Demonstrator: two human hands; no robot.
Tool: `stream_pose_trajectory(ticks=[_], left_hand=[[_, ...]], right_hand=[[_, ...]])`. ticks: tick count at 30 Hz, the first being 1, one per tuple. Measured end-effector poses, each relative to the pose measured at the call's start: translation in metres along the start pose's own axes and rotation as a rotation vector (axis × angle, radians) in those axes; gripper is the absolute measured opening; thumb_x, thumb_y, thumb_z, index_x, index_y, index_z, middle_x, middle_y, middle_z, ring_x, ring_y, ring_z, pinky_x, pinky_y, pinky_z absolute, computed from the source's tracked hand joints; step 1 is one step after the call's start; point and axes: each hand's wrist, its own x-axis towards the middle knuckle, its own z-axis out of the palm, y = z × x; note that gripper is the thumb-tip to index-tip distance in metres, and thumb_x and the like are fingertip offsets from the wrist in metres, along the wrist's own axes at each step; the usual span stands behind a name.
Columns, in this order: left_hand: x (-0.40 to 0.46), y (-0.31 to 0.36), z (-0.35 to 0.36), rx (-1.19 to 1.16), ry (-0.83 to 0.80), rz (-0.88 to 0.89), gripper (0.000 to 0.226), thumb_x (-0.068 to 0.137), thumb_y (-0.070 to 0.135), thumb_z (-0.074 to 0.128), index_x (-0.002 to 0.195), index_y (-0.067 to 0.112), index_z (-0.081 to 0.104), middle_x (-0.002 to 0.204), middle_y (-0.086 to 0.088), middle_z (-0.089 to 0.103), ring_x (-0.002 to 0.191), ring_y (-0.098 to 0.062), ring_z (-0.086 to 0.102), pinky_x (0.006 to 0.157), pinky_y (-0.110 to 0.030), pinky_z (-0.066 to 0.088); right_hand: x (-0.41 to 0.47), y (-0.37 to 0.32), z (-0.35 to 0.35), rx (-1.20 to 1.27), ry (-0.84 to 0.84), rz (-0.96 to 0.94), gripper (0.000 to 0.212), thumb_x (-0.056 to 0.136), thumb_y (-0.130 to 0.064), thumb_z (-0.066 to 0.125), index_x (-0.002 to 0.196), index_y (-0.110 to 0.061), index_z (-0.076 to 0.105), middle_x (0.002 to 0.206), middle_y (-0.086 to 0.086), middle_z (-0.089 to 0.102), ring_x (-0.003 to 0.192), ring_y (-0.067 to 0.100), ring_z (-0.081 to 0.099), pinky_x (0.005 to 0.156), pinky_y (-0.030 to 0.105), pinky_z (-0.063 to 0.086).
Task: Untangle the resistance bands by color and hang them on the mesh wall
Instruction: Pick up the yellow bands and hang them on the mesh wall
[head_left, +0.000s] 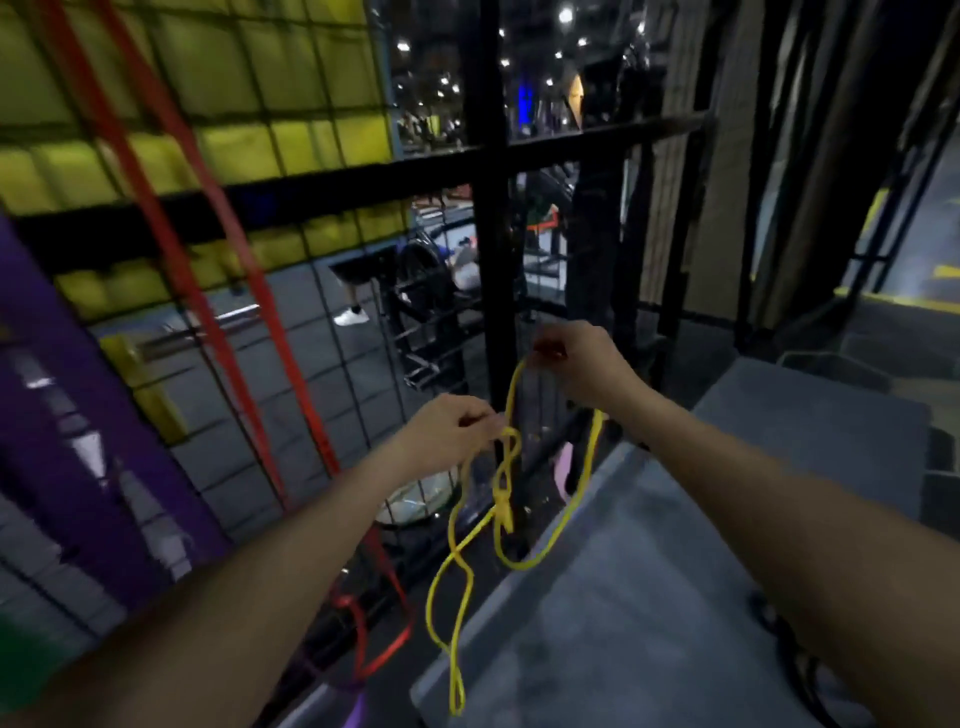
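Observation:
A thin yellow resistance band (519, 564) hangs in twisted loops between my two hands, knotted near its middle. My left hand (449, 434) pinches it at the knot's top. My right hand (579, 364) holds its upper end higher up, close to the black mesh wall (332, 332). A red band (208, 312) hangs on the mesh at the left, two strands running down to a loop near the floor. A wide purple band (57, 395) hangs at the far left.
A grey padded platform (675, 571) lies below my right arm, with a dark band (779, 634) on its right side. A thick black post (488, 208) divides the mesh. Behind the mesh are gym equipment and a person's legs.

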Motion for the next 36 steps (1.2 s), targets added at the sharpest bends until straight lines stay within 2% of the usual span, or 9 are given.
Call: stream_pose_trajectory(ticks=[4, 6, 9, 13, 17, 22, 26, 31, 36], left_hand=[[-0.005, -0.007, -0.048, 0.116, 0.190, 0.082, 0.034, 0.092, 0.024, 0.055, 0.061, 0.011, 0.051, 0.057, 0.000, 0.041, 0.052, -0.013, 0.041, 0.058, -0.026, 0.027], [-0.005, -0.006, -0.072, -0.009, 0.335, 0.064, 0.017, 0.087, 0.024, 0.063, 0.080, 0.014, 0.050, 0.069, 0.006, 0.046, 0.062, -0.008, 0.045, 0.060, -0.027, 0.033], [-0.008, 0.001, -0.100, -0.050, 0.238, 0.053, 0.016, 0.089, 0.025, 0.061, 0.096, 0.016, 0.049, 0.085, 0.006, 0.052, 0.079, -0.010, 0.052, 0.070, -0.025, 0.041], [-0.014, 0.020, -0.125, -0.346, 0.255, 0.007, 0.008, 0.095, 0.010, 0.048, 0.097, 0.006, 0.055, 0.083, -0.006, 0.059, 0.057, 0.004, 0.060, 0.057, -0.009, 0.050], [-0.007, 0.034, -0.162, -0.555, 0.456, 0.011, 0.016, 0.095, 0.009, 0.048, 0.082, 0.012, 0.056, 0.072, -0.002, 0.051, 0.060, -0.010, 0.052, 0.054, -0.017, 0.051], [0.009, 0.061, -0.222, -0.499, 0.673, 0.052, 0.011, 0.094, 0.008, 0.049, 0.089, 0.005, 0.058, 0.065, 0.003, 0.057, 0.057, -0.008, 0.051, 0.065, -0.025, 0.048], [0.021, 0.078, -0.264, -0.323, 0.817, 0.097, 0.007, 0.091, 0.007, 0.056, 0.090, 0.003, 0.061, 0.065, -0.002, 0.057, 0.049, -0.005, 0.052, 0.047, -0.015, 0.046], [0.030, 0.082, -0.302, -0.138, 0.985, 0.120, 0.017, 0.086, 0.007, 0.062, 0.071, 0.015, 0.061, 0.066, -0.007, 0.062, 0.058, -0.015, 0.059, 0.064, -0.031, 0.050], [0.041, 0.091, -0.320, -0.099, 1.019, 0.112, 0.025, 0.088, 0.002, 0.057, 0.068, 0.018, 0.057, 0.064, -0.003, 0.058, 0.056, -0.014, 0.056, 0.053, -0.022, 0.047]], right_hand=[[0.027, -0.052, 0.000, 0.126, 0.000, -0.141, 0.010, 0.087, -0.011, 0.061, 0.089, -0.004, 0.067, 0.083, 0.007, 0.062, 0.081, 0.014, 0.055, 0.061, 0.014, 0.036], [0.039, -0.076, 0.000, 0.194, -0.015, -0.221, 0.005, 0.086, -0.010, 0.062, 0.082, -0.010, 0.064, 0.078, 0.006, 0.060, 0.078, 0.016, 0.054, 0.070, 0.024, 0.040], [0.057, -0.107, -0.005, 0.298, 0.011, -0.299, 0.007, 0.086, -0.006, 0.062, 0.079, -0.006, 0.064, 0.076, 0.010, 0.063, 0.073, 0.016, 0.057, 0.072, 0.032, 0.046], [0.079, -0.134, -0.020, 0.428, 0.061, -0.331, 0.011, 0.085, -0.002, 0.063, 0.073, -0.001, 0.061, 0.067, 0.011, 0.058, 0.065, 0.011, 0.052, 0.064, 0.024, 0.040], [0.103, -0.147, -0.034, 0.612, 0.089, -0.328, 0.009, 0.087, 0.000, 0.059, 0.078, -0.002, 0.059, 0.061, 0.000, 0.051, 0.045, -0.008, 0.047, 0.049, 0.006, 0.036], [0.145, -0.164, -0.039, 0.772, 0.067, -0.301, 0.012, 0.086, -0.006, 0.061, 0.074, -0.006, 0.059, 0.043, -0.012, 0.052, 0.037, -0.004, 0.039, 0.042, 0.013, 0.031], [0.175, -0.183, -0.050, 0.857, 0.023, -0.295, 0.011, 0.087, -0.011, 0.061, 0.076, -0.009, 0.062, 0.060, -0.001, 0.057, 0.044, 0.001, 0.047, 0.046, 0.015, 0.040], [0.214, -0.201, -0.056, 0.859, -0.080, -0.300, 0.013, 0.088, -0.018, 0.061, 0.077, -0.012, 0.065, 0.071, 0.004, 0.062, 0.062, 0.013, 0.056, 0.060, 0.025, 0.049], [0.241, -0.227, -0.058, 0.842, -0.081, -0.336, 0.020, 0.091, -0.012, 0.057, 0.071, -0.008, 0.062, 0.068, 0.006, 0.061, 0.059, 0.013, 0.053, 0.061, 0.024, 0.048]])
